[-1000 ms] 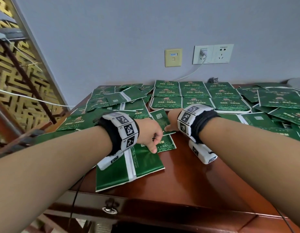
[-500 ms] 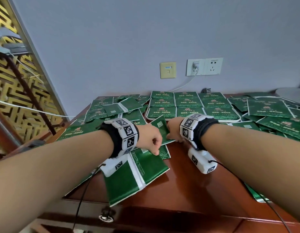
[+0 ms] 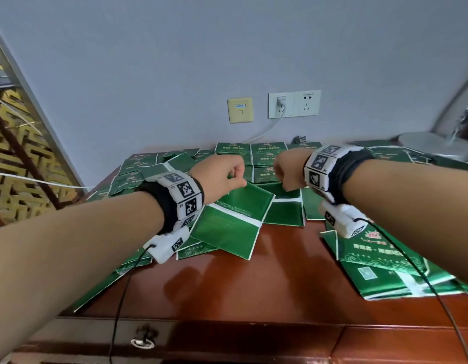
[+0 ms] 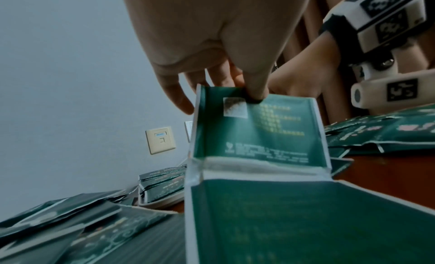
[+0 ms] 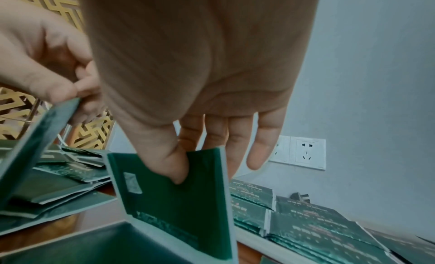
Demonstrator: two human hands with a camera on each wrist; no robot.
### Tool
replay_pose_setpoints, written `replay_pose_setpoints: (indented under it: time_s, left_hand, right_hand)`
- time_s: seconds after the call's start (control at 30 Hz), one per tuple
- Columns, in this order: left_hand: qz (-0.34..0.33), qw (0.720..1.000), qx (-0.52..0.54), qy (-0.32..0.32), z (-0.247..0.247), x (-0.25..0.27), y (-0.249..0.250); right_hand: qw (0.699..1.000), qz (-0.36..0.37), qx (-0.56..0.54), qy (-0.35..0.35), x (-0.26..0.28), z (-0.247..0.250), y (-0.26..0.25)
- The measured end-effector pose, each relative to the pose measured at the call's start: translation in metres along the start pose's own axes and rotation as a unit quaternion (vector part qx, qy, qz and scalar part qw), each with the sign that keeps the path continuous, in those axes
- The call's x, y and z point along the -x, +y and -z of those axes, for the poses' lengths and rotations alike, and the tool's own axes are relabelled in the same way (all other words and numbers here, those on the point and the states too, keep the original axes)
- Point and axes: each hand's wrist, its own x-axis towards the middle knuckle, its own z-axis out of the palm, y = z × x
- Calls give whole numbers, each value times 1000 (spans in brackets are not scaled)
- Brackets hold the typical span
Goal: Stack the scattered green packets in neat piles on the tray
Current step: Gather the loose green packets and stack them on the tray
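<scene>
My left hand (image 3: 236, 177) pinches the top edge of a green packet strip (image 3: 235, 219), two packets joined by a white seam, which hangs above the table. The left wrist view shows its thumb (image 4: 256, 93) pressed on that strip (image 4: 256, 134). My right hand (image 3: 286, 177) pinches a second green strip (image 3: 284, 208) beside it; in the right wrist view thumb and fingers (image 5: 179, 167) clamp this packet (image 5: 174, 203). Neat green piles (image 3: 267, 156) lie on the white tray (image 5: 249, 232) just beyond both hands. Loose packets (image 3: 380, 258) lie scattered around.
More loose packets (image 3: 133, 177) cover the table's left side. Bare brown tabletop (image 3: 253, 285) lies in front of me. A lamp base (image 3: 435, 145) stands at the back right. Wall sockets (image 3: 294, 103) with a plugged cable sit behind the tray. A gold lattice screen (image 3: 17, 166) stands left.
Both hands have risen off the table and moved toward the tray, each lifting its green strip, which now hangs from the fingers. The hands are farther apart.
</scene>
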Motion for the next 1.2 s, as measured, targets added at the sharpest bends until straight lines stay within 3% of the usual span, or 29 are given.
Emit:
replay_pose_setpoints:
  time_s: [0.13,0.3,0.43,0.6,0.77,1.2]
  left_hand:
    - [8,999,-31,3,-2,12,-4]
    - [-4,991,13,-130,-2,30,-5]
    - [-12,981,-16,-194,-5,36,-6]
    - [-36,948,-122,-292,-25,38,-7]
    - [-27,944,-136,-298,-32,37,-8]
    - [26,957,-98,-272,-35,40,-3]
  right_hand:
    - [1000,19,5,-8,2,5,-2]
    - [991,34,36,-123,6,-6,-12]
    - [996,15,-5,-88,1,-18,-19]
    - [993,27,15,-113,-11,-29,-31]
    - [987,36,61,-143,-9,-38,-38]
    - [989,10,-37,-142,-1,-48,-35]
